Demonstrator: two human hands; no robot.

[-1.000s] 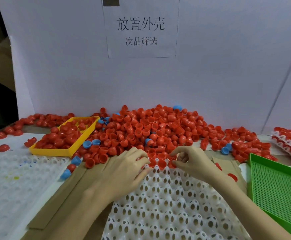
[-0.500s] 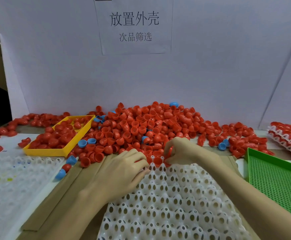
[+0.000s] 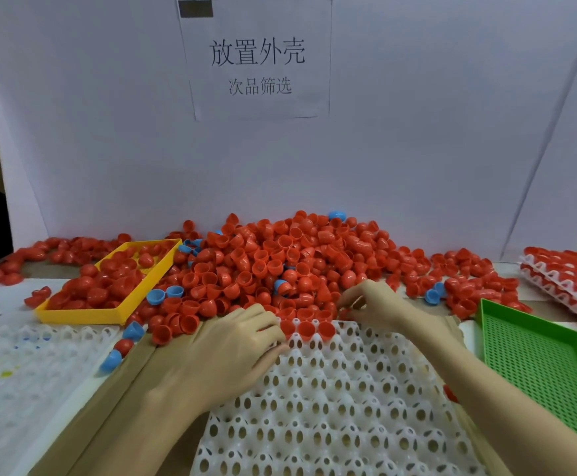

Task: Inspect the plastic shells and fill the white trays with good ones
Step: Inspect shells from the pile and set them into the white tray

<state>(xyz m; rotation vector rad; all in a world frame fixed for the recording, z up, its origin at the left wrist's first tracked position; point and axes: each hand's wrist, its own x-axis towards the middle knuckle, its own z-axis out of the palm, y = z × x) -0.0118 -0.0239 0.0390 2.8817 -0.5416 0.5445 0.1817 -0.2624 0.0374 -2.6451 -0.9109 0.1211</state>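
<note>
A big pile of red plastic shells (image 3: 280, 262), with a few blue ones, lies against the back wall. In front of me is a white tray (image 3: 331, 407) with three red shells (image 3: 306, 328) seated in its far row. My left hand (image 3: 235, 352) lies palm down on the tray's far left corner, fingers bent over the edge and hiding what is under them. At the pile's near edge, just beyond the tray, my right hand (image 3: 369, 304) pinches a red shell with curled fingertips.
A yellow tray (image 3: 108, 316) holding red shells sits at the left. A green mesh tray (image 3: 537, 355) lies at the right, with stacked white trays of red shells (image 3: 561, 273) behind it. Another white tray (image 3: 22, 365) and a cardboard strip (image 3: 125, 389) lie at the left.
My right hand has shifted right along the tray's far edge to the foot of the pile. My left hand has stayed on the tray's corner.
</note>
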